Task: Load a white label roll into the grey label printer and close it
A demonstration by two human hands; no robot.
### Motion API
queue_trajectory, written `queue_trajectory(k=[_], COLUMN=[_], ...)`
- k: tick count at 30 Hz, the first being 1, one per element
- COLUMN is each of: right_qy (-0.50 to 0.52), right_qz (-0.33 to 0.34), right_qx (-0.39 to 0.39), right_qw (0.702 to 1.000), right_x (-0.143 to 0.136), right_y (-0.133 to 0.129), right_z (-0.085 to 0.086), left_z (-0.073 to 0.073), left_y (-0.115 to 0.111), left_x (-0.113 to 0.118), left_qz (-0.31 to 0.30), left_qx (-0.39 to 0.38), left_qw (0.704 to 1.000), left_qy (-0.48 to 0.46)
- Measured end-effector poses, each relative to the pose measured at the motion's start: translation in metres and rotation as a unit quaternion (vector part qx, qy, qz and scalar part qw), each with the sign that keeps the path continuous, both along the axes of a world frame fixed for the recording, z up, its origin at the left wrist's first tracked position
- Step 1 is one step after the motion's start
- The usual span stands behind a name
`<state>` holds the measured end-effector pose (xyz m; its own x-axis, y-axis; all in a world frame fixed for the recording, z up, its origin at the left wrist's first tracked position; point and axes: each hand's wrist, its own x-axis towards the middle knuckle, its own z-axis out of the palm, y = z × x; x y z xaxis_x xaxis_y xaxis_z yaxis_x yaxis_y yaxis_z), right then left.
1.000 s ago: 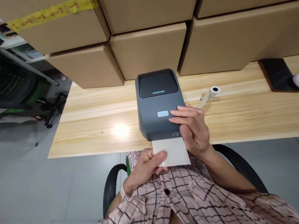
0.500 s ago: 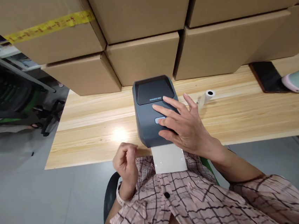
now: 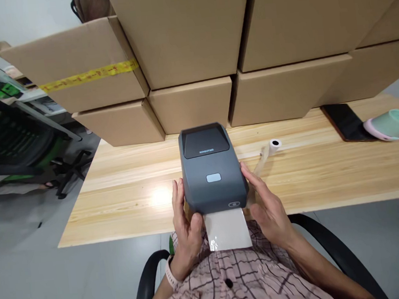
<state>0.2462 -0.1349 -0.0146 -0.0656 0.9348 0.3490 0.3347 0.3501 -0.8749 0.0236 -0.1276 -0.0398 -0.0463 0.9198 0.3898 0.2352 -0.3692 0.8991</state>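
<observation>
Printer (image 3: 210, 167) between the hands (image 3: 187, 233) (image 3: 274, 217)

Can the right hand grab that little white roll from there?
Probably yes: the right hand is beside the printer, the white roll lies nearby on the table, and only a thin strip seems to trail between them.

1 bare L hand (image 3: 187, 230) + 1 bare R hand (image 3: 272, 213) = 2. Btwn hands: 1 dk-grey boxy plastic printer (image 3: 199, 187), 1 white rect. sheet (image 3: 226, 229). Right of R hand: 1 sm. white paper roll (image 3: 272, 148), 1 black rect. phone (image 3: 345, 121), 1 mint-&-pink cyl. cup (image 3: 391, 125). Beyond both hands: min. 6 brown cardboard boxes (image 3: 195, 105), far-R no. unclear.
</observation>
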Motion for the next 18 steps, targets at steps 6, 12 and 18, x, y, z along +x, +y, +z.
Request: queue_trajectory(k=[6, 12, 18], right_qy=[-0.012, -0.17, -0.156], right_qz=[0.022, 0.05, 0.043], right_qx=[0.026, 0.194, 0.242], right_qw=[0.999, 0.965, 0.957], right_x=[0.005, 0.003, -0.008], right_y=[0.012, 0.054, 0.103], right_z=[0.026, 0.062, 0.111], left_z=[0.033, 0.091, 0.124], left_y=[0.022, 0.061, 0.109], left_x=[-0.003, 0.012, 0.011], left_qz=[-0.015, -0.112, -0.114], left_qx=[0.141, 0.17, 0.176], left_qw=[0.989, 0.979, 0.977], left_qy=[0.045, 0.026, -0.03])
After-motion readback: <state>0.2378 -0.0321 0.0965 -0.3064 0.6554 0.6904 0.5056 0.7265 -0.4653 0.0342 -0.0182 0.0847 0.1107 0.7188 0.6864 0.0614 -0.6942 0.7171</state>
